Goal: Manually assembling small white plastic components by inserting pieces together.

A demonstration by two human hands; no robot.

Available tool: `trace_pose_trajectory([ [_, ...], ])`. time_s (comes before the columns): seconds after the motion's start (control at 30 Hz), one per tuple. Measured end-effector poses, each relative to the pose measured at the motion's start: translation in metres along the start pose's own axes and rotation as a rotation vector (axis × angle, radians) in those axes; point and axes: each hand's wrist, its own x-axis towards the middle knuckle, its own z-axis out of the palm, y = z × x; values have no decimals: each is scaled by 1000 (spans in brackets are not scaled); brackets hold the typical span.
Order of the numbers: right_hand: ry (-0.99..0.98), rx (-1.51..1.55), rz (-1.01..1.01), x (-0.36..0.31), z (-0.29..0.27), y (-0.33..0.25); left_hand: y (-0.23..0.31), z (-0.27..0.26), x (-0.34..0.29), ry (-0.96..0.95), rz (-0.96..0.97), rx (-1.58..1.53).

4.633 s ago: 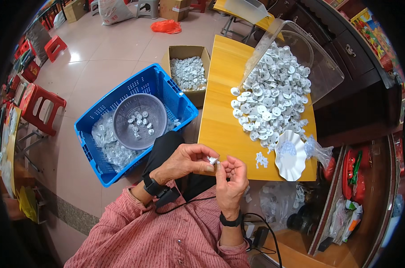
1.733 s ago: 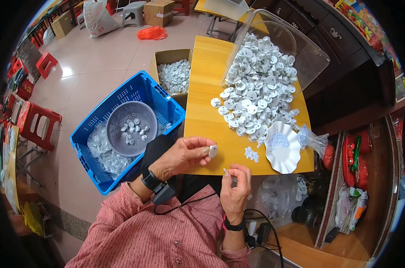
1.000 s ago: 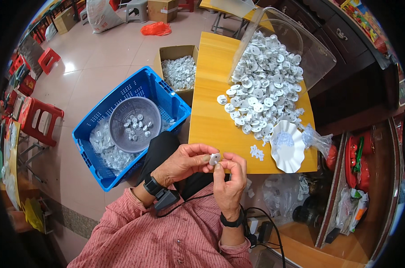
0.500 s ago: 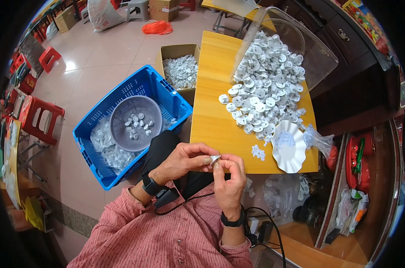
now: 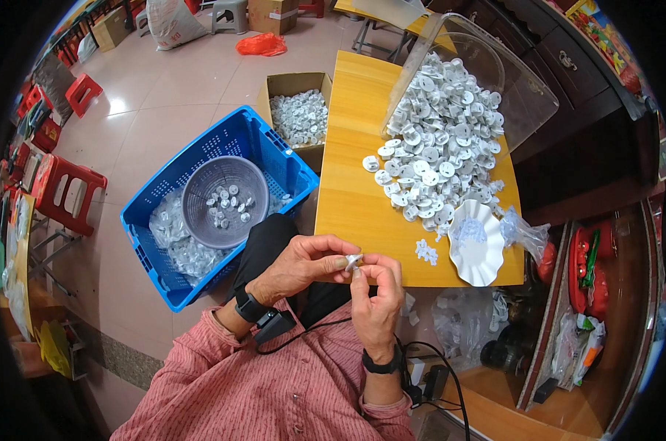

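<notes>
Between the fingertips of my left hand [image 5: 303,263] and my right hand [image 5: 376,294] is a small white plastic part [image 5: 353,262], pinched from both sides over my lap by the table's near edge. My fingers cover most of it. On the yellow wooden table [image 5: 351,154] lies a big heap of round white plastic parts [image 5: 439,140], spilling out of a tipped clear bin [image 5: 520,95]. A white scalloped dish [image 5: 480,272] holds tiny pale pieces, and a few small white pieces [image 5: 425,251] lie left of it.
On my left a blue crate [image 5: 153,253] holds bagged parts and a grey-purple colander [image 5: 193,195] with several white parts. Behind it stands a cardboard box [image 5: 274,87] full of small parts. A red stool [image 5: 68,192] is farther left; an open cabinet [image 5: 568,367] flanks the right.
The white part has turned slightly between my fingertips. Both hands stay in nearly the same place, and the surroundings shift only a little with the view.
</notes>
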Motion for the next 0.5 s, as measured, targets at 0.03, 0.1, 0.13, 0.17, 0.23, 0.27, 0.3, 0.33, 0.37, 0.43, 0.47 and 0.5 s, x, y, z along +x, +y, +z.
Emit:
trace_pose_trajectory([
  [0.03, 3, -10, -3, 1, 1, 0, 0, 0, -1, -18, 10, 24],
  [0.1, 7, -21, -6, 1, 1, -1, 0, -1, -1, -18, 20, 34],
  [0.13, 1, -5, -20, 2, 1, -2, 0, -1, -2, -17, 29, 45],
  [0.17, -4, 11, -35, 2, 1, -2, 1, -1, -2, -16, 29, 45],
  [0.23, 5, 12, -38, 1, 2, -2, 2, 1, -3, 14, 9, 49],
  [0.27, 15, 11, -41, 1, 2, -1, 2, 1, -2, 14, 9, 48],
  [0.3, 15, 10, -41, 1, 2, -1, 2, 2, -2, 9, 15, 52],
  [0.33, 23, 7, -32, 1, 3, 0, 1, 2, -1, 3, 21, 57],
  [0.37, 31, 3, -23, 0, 3, 0, 1, 2, -1, 3, 21, 57],
  [0.43, 33, 0, -31, 1, 4, -2, -1, 1, -1, -8, 27, 49],
  [0.47, 34, -3, -39, 1, 5, -2, 0, 1, -1, -8, 27, 49],
  [0.5, 33, -2, -40, 1, 6, -2, 0, 0, -2, -10, 33, 86],
])
